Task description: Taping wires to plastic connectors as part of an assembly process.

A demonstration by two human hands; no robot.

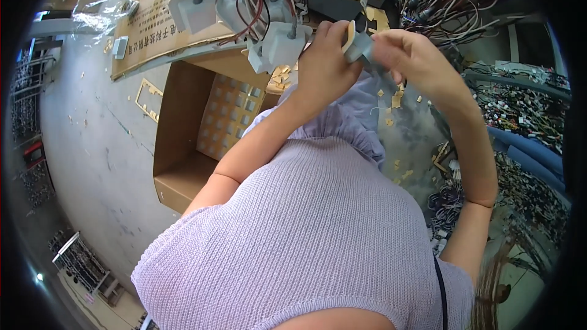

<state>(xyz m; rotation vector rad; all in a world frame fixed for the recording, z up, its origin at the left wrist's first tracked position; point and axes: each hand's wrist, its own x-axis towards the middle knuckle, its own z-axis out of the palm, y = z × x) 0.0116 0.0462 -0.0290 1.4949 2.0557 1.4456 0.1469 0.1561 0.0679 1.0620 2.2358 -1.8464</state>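
Nearest: lavender knit top (318,208), both bare forearms reaching up past it. Left hand (327,64) has a pale grey-blue block (361,47) pinched at its fingertips, thumb side toward the body; grip narrow, closed down on the piece. Block sits just right of the left hand, between the two hands. Thin yellow strip (351,35) along the block's left side, its long axis running roughly away from the body, slightly tilted; block's own long axis unclear, mostly covered. Right hand (422,61) comes in from the right, fingers bent toward the block's right side; fingertips blurred, can't tell if touching or holding anything. Left is the nearer hand, it has the block. Left of the left forearm: cardboard box (173,119), pale squares in a yellow sheet (229,110) inside. Beyond: white housings (280,46) with wires, just left of the left hand; tangled cables (452,3) farther, upper right.
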